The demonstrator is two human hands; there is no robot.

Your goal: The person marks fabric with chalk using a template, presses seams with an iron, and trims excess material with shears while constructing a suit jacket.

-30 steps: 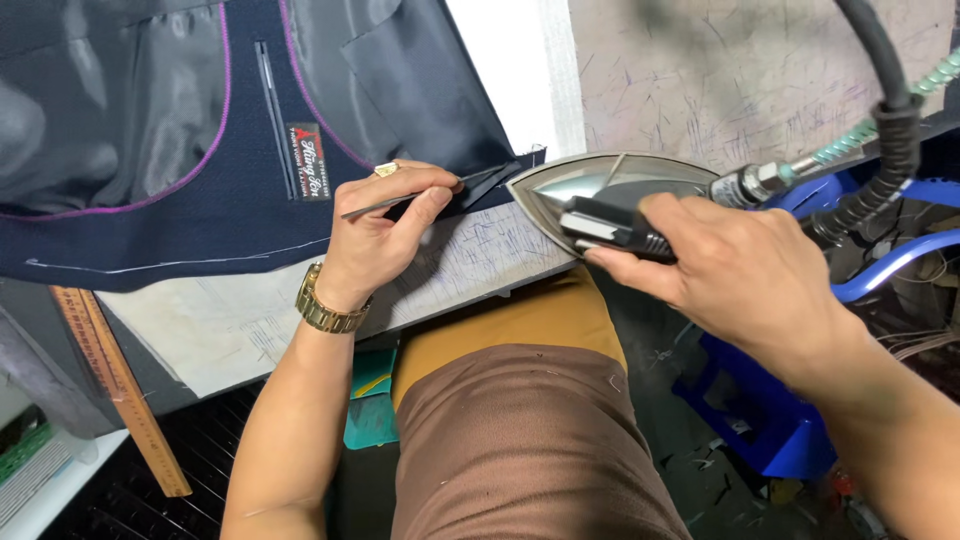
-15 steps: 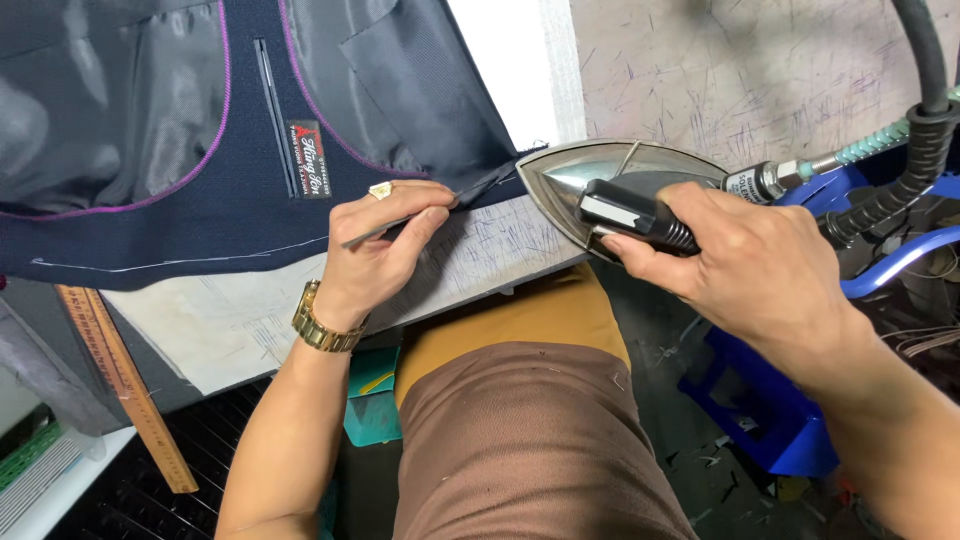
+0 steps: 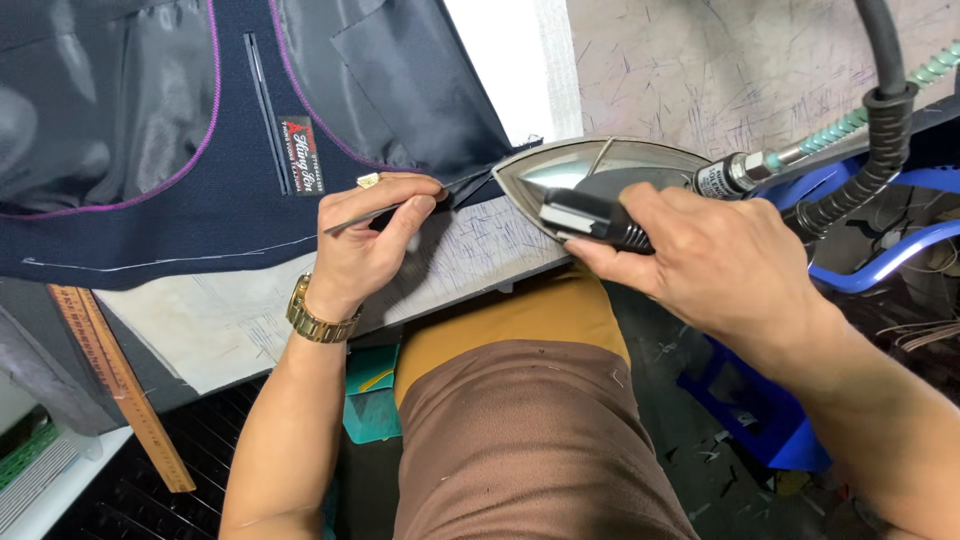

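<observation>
Right hand has its fingers wrapped around the black handle of the steam iron at the surface edge, while left hand pinches a thin metal awl against the navy jacket hem.

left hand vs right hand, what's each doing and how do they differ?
The left hand pinches a thin metal tool against the dark jacket; the right hand wraps the black handle of the steam iron. The left hand wears a gold watch and ring; the right hand shows neither. Both work at the padded table edge.
</observation>
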